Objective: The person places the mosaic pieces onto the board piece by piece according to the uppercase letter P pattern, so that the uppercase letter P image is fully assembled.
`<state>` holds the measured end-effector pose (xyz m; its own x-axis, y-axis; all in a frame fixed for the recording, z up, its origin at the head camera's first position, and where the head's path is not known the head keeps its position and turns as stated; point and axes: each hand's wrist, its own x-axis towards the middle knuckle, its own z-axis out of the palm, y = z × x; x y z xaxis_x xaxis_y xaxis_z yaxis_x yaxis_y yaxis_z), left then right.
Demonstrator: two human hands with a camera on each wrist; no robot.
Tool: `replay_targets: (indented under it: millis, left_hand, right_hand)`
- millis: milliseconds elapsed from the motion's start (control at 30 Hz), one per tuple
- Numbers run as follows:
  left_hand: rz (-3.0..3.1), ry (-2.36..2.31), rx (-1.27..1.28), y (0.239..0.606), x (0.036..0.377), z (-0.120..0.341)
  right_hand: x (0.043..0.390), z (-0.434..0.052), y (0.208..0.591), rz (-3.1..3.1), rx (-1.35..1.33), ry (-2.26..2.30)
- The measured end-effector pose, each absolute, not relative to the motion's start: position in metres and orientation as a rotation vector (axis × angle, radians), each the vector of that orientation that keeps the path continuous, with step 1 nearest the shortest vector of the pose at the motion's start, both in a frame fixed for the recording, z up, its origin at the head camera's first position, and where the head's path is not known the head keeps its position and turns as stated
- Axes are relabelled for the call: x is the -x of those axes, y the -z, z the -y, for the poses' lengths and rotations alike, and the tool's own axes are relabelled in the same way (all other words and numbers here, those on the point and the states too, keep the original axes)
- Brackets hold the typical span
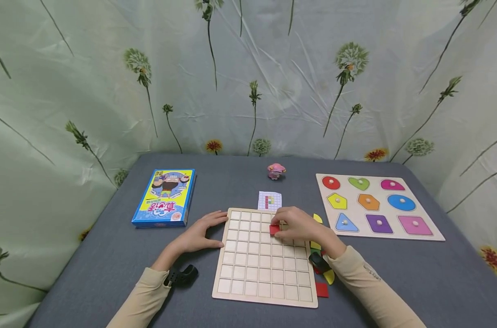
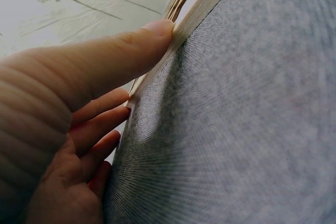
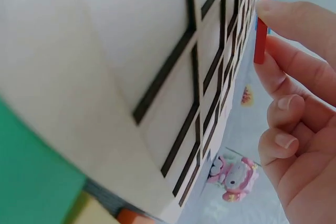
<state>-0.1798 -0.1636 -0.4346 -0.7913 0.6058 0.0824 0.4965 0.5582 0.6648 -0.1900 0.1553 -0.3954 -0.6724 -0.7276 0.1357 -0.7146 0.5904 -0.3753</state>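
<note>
Head view — right hand (image 1: 294, 224) pinches one red tile (image 1: 274, 229); left hand (image 1: 202, 232) steadies one grid board (image 1: 252, 273)

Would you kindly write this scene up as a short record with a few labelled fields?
Surface: grey table
Left hand: fingers straight, resting against the left edge of the wooden grid board
Right hand: pinches a red tile over the board's upper rows
Beside board, right: red and yellow loose pieces
Behind board: pattern card, pink figurine
Left side: blue game box
Right side: shape puzzle board
</note>
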Motion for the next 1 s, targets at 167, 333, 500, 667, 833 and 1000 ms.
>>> replay_targets:
  millis: [167, 333, 500, 667, 833, 1000]
  left_hand:
    - [-2.633, -1.048, -0.933, 0.435, 0.18, 0.164]
    - [-2.634, -1.046, -0.936, 0.436, 0.18, 0.164]
    - [-2.638, -1.05, -0.926, 0.436, 0.181, 0.164]
    - [-2.645, -1.045, -0.933, 0.437, 0.181, 0.165]
    - [-2.645, -1.05, -0.934, 0.438, 0.181, 0.164]
    - [-2.654, -1.036, -0.934, 0.438, 0.181, 0.164]
  right_hand:
    - [0.193, -0.148, 0.395, -2.745, 1.247, 0.614]
    - [0.197, -0.142, 0.396, -2.749, 1.254, 0.608]
    - [0.202, -0.135, 0.395, -2.762, 1.255, 0.608]
    - [0.206, -0.128, 0.397, -2.744, 1.284, 0.605]
    - [0.208, -0.123, 0.398, -2.729, 1.269, 0.598]
    - [0.209, -0.119, 0.397, -2.729, 1.246, 0.597]
